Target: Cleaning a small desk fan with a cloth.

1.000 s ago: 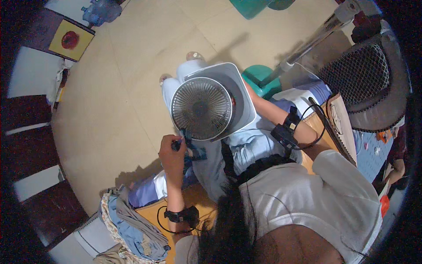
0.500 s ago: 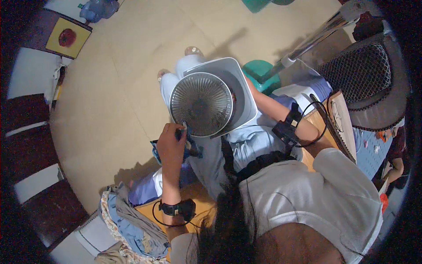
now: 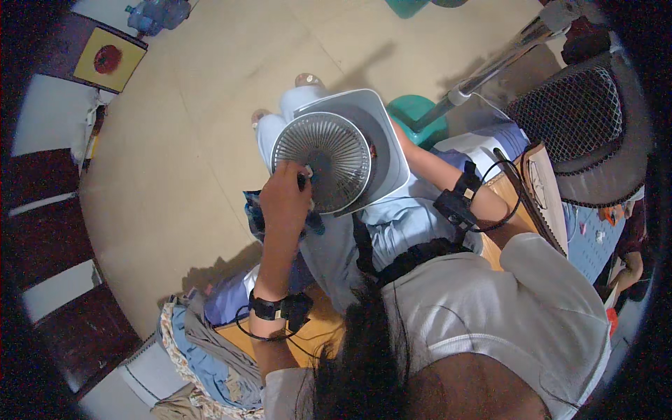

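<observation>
On my lap rests a round ribbed fan grille (image 3: 339,150) with a pale rim, set against a grey, square-cornered plastic housing (image 3: 389,183). Over the grille's near left part is my left hand (image 3: 285,192), its fingers pinched together around something small, whitish and dark, that I cannot make out. My right forearm (image 3: 428,166) reaches behind the housing's right side, which hides the hand and its fingers. Below my left hand a crumpled blue and black packet or cloth (image 3: 253,210) lies by my leg. Both wrists wear black strapped devices with cables.
A green stool or base (image 3: 422,115) stands beyond my right arm, under a slanting metal pole (image 3: 497,63). At right is a mesh-backed chair (image 3: 570,112). Folded clothes (image 3: 210,357) lie at lower left. Dark red furniture (image 3: 45,231) lines the left, with large blue bottles (image 3: 157,15) farther off.
My left hand has moved up and to the right, from the grille's near edge to over its face. The housing and my right arm have barely moved.
</observation>
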The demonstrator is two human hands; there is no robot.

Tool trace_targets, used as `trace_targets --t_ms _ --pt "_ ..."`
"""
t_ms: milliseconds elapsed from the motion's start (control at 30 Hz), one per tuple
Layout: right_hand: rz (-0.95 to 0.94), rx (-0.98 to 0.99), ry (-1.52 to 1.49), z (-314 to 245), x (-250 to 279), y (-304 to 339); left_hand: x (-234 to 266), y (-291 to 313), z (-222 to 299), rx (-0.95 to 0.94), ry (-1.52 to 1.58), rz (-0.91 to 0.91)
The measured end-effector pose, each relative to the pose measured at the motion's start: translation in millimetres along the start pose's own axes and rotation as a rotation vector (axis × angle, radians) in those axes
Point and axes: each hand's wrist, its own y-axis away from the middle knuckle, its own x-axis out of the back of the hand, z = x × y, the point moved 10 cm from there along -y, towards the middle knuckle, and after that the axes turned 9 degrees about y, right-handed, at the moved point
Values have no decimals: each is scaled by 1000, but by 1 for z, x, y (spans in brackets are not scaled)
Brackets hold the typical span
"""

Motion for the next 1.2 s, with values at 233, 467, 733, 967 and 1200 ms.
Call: trace_targets --t_ms 233,467,733,967,1200 --pt "-17 -7 77 21 9 -15 8 25 -28 68 193 34" --pt "-101 35 -84 28 9 -24 7 37 -70 271 461 -55" --pt "-96 60 -108 24 6 -24 20 18 -31 -18 168 34" --pt "-79 13 -44 35 13 -25 7 -14 10 -179 12 -18" --pt "-124 25 -190 25 -1 -24 13 6 -19 -33 110 -33"
